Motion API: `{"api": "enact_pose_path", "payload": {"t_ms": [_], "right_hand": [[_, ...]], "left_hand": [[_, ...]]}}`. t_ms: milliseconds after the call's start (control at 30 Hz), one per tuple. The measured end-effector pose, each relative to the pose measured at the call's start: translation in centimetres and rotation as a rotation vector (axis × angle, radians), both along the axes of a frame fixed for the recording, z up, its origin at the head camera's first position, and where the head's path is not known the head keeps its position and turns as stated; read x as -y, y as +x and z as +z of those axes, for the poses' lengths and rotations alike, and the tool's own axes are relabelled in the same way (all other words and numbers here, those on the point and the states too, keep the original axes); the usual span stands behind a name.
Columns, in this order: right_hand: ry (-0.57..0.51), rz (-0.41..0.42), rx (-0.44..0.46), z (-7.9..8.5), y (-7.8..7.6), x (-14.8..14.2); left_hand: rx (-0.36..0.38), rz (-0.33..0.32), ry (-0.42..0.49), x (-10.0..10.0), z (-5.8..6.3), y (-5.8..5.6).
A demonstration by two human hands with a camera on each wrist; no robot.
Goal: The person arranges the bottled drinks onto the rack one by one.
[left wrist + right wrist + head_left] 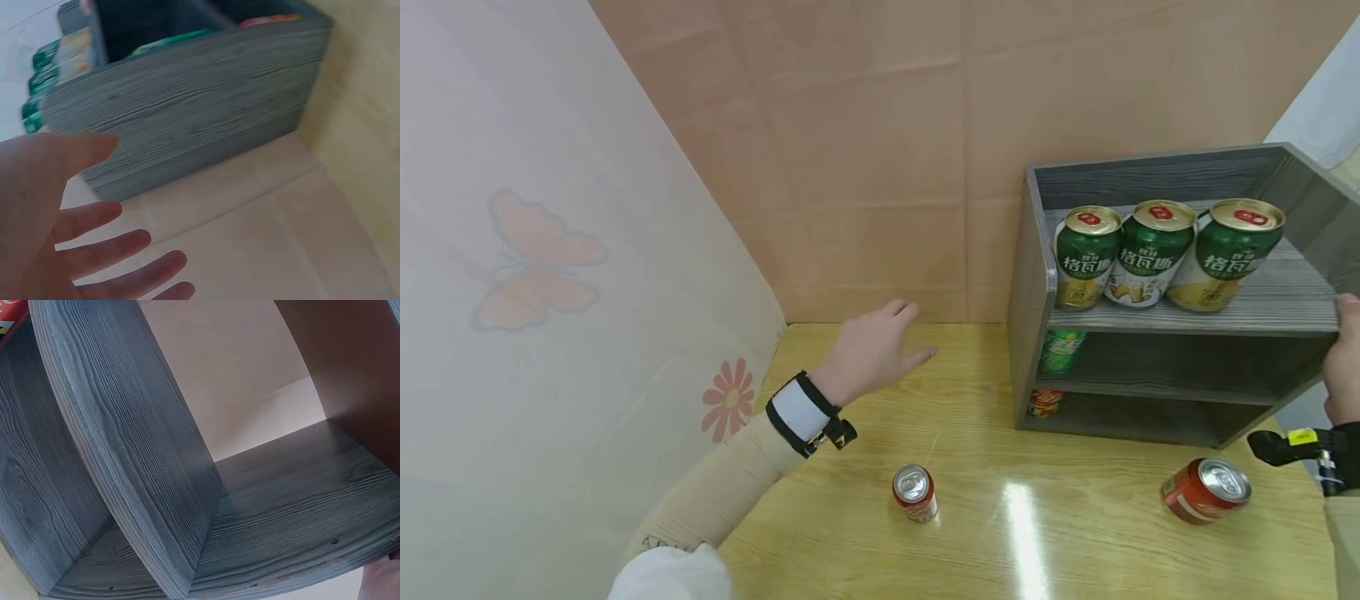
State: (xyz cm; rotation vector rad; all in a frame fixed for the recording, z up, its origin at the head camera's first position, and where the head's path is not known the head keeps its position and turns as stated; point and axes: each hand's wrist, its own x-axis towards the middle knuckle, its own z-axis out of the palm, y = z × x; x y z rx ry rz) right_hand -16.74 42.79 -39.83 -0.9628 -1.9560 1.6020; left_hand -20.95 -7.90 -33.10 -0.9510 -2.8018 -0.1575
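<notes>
My left hand (868, 350) hovers over the table, fingers spread, left of a grey wood-grain shelf (1030, 333). In the left wrist view its fingers (119, 253) are apart and hold nothing, beside the shelf's side panel (200, 106). At the shelf's right side, my right hand (1347, 367) grips the panel's front edge; part of it is cut off by the frame. Three green drink cans (1150, 250) stand in a row on the top board. A green can (1062, 352) is at the left of the middle level, with a red-orange can (1045, 402) below it.
On the table (820, 500) is a red can (917, 500), in front of my left hand. Another red can (1198, 496) is in front of the shelf's right end. A pinkish-brown sheet (865, 167) hangs behind; a white printed sheet (647, 400) borders the left.
</notes>
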Motion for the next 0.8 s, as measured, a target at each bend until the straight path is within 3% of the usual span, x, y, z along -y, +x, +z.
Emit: {"api": "enact_pose_path", "payload": {"t_ms": [233, 467, 633, 800], "right_hand": [[-0.008, 0.014, 0.011, 0.0, 0.2, -0.1], [-0.008, 0.012, 0.001, 0.0, 0.2, 0.1], [0.009, 0.049, -0.01, 0.1, 0.4, 0.2], [0.004, 0.053, -0.005, 0.3, 0.6, 0.3]], "left_hand": [[0.105, -0.029, -0.104, 1.3, -4.7, 1.5], [0.24, -0.046, -0.216, 1.9, -9.4, 3.7], [0.358, -0.052, -0.252, 2.3, -12.1, 4.9], [0.413, -0.082, -0.303, 2.6, -14.3, 5.8]]}}
